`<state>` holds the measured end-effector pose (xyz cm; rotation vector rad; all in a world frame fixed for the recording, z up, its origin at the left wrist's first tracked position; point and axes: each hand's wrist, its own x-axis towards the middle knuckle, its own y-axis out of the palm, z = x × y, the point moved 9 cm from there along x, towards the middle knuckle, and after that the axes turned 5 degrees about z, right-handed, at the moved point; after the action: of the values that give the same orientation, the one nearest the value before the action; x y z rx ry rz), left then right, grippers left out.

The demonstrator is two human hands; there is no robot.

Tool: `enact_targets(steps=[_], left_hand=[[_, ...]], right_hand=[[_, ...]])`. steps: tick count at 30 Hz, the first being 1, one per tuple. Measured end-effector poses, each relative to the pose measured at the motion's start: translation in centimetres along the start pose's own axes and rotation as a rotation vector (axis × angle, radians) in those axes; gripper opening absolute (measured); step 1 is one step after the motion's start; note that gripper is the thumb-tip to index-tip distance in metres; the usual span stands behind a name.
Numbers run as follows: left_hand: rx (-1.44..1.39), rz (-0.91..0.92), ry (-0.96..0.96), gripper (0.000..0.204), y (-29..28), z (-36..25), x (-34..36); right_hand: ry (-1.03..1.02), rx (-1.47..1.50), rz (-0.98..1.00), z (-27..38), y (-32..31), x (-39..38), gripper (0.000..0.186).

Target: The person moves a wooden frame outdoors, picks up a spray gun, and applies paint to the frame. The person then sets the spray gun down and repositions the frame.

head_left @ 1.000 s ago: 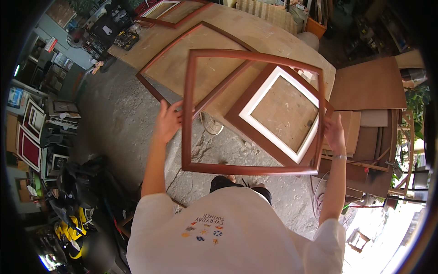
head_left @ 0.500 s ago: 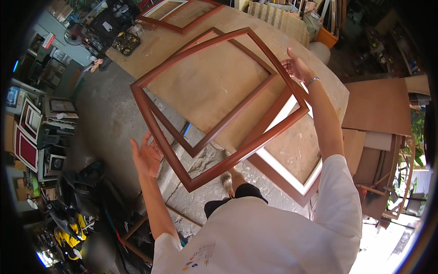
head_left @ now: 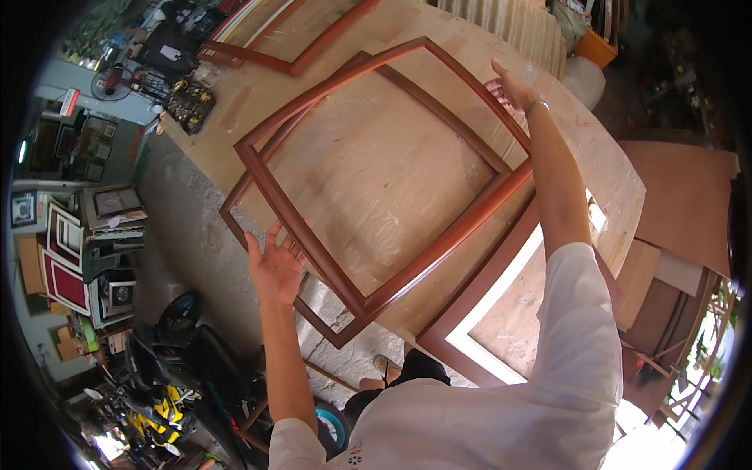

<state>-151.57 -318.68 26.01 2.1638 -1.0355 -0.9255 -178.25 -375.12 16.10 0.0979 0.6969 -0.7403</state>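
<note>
A reddish-brown wooden picture frame [head_left: 446,245] is held up, tilted, between my two hands. My left hand [head_left: 278,266] bears on its left side with the fingertips at the outer edge, thumb spread away. On the upper right side, my right hand [head_left: 513,90] has its fingers against the frame's edge, partly hidden, thumb pointing up. Below it is a second, darker brown frame [head_left: 319,319], turned at an angle, its near corner jutting past the table edge. A wide brown frame with a white inner border [head_left: 489,294] lies to the right, partly covered by my right arm.
The wooden table [head_left: 560,149] carries more reddish frames [head_left: 317,51] at its far end. A black tool tray [head_left: 190,106] sits at the far left. Corrugated sheet [head_left: 501,35] lies at the back. Brown boards [head_left: 677,196] stand right; a motorbike [head_left: 188,352] is lower left.
The view has come closer to the table. The held frame has turned slightly and stayed between my hands; the darker frame beneath shows larger, its near corner lower in view.
</note>
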Motion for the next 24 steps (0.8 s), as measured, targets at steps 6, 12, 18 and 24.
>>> enact_targets(steps=[6,12,18,24], left_hand=[[-0.035,-0.042,-0.016,0.077,1.3,1.6,3.8],[-0.078,0.009,-0.046,0.076,4.0,3.7,6.3],[-0.015,0.031,-0.035,0.073,4.7,0.8,4.3],[0.012,0.199,-0.097,0.079,8.0,-0.8,4.8]], right_hand=[[-0.002,-0.109,-0.094,0.2,-1.9,4.6,0.101],[-0.316,-0.088,-0.471,1.2,-8.3,-0.4,0.08],[-0.517,0.027,-0.783,-3.0,3.4,-28.0,0.041],[-0.164,0.674,-0.451,-19.5,33.0,-40.4,0.008]])
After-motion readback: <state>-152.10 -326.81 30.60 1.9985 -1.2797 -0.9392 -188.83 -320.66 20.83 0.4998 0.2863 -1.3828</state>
